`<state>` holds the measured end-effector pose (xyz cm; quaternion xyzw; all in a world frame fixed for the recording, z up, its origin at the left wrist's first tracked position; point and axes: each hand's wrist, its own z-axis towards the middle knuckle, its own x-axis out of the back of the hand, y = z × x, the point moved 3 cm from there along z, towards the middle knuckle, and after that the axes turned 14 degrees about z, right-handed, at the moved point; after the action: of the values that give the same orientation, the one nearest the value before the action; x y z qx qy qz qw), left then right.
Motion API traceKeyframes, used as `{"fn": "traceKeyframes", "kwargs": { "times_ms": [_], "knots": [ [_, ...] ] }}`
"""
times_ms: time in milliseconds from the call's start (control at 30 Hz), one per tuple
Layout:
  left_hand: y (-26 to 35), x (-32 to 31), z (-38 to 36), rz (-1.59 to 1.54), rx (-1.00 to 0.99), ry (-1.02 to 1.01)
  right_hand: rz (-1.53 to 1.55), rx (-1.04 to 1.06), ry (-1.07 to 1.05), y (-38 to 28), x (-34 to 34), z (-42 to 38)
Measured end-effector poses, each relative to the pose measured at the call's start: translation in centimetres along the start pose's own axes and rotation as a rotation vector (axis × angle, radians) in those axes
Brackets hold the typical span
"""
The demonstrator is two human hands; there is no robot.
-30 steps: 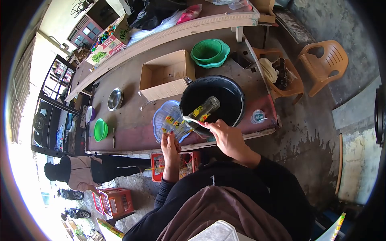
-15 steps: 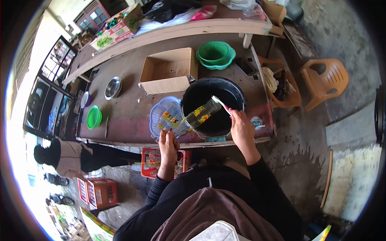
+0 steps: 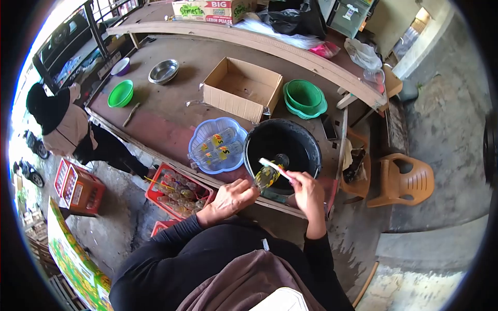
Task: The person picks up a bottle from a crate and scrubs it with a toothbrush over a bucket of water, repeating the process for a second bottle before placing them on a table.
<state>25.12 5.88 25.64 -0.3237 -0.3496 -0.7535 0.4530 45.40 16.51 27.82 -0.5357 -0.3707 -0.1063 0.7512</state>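
Left hand (image 3: 231, 198) grips bottle (image 3: 267, 175) base, neck angling up-right into basin (image 3: 306, 140). Right hand (image 3: 306, 191) pinches brush (image 3: 274, 168), lying across bottle just above both hands.

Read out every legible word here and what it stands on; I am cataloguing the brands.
"Semesta" and "BIG": carton on the far bench.
"LEBIH PUAS": same carton, partly cut off.
Labels on the bottles in the blue basket: too blurred.
Label on the held bottle: unreadable.

basket (image 3: 199, 140) left of basin (image 3: 306, 150); box (image 3: 241, 88) behind both
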Motion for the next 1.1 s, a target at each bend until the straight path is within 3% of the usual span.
{"fn": "traceKeyframes", "kwargs": {
  "times_ms": [67,133,233,333,367,400,467,533,600,667,800,867,1100],
  "knots": [
    [0.2,-0.2,-0.1,0.028,-0.076,-0.059,-0.172,-0.039,0.064,3.8,0.3,1.6],
    [0.2,-0.6,0.0,0.036,-0.120,-0.093,-0.236,-0.021,0.075,3.4,1.5,2.4],
    [0.7,-0.7,0.3,0.064,-0.154,-0.130,-0.005,0.029,-0.147,1.1,1.9,2.2],
    [0.7,-0.9,0.6,0.068,-0.218,-0.083,0.084,-0.042,-0.195,3.7,1.1,3.6],
    [0.6,-1.0,0.7,0.058,-0.211,-0.107,-0.113,-0.141,-0.156,4.1,1.4,4.2],
    [0.5,-1.0,0.8,0.047,-0.204,-0.131,-0.269,-0.106,-0.065,4.7,1.3,4.8],
    [0.2,-1.2,1.0,0.023,-0.203,-0.104,-0.267,-0.049,-0.004,5.7,1.0,5.0],
    [0.3,-1.3,0.8,0.060,-0.205,-0.119,-0.137,0.009,-0.089,4.1,0.2,5.0],
    [0.4,-1.2,1.0,0.059,-0.205,-0.112,-0.020,-0.040,-0.156,5.3,-1.0,5.3],
    [0.2,-1.1,1.5,0.060,-0.203,-0.100,-0.152,-0.114,-0.157,7.4,-1.8,5.9],
    [-0.6,-1.5,2.5,0.045,-0.156,-0.146,-0.446,-0.042,0.005,8.1,-2.5,6.7],
    [-1.4,-2.4,2.9,-0.019,-0.092,-0.106,-0.465,-0.076,-0.061,8.8,-3.0,6.7],
    [-5.7,-5.1,5.4,-0.027,0.217,-0.127,0.033,-0.163,-0.140,6.3,-3.2,4.8]
  ]
}}
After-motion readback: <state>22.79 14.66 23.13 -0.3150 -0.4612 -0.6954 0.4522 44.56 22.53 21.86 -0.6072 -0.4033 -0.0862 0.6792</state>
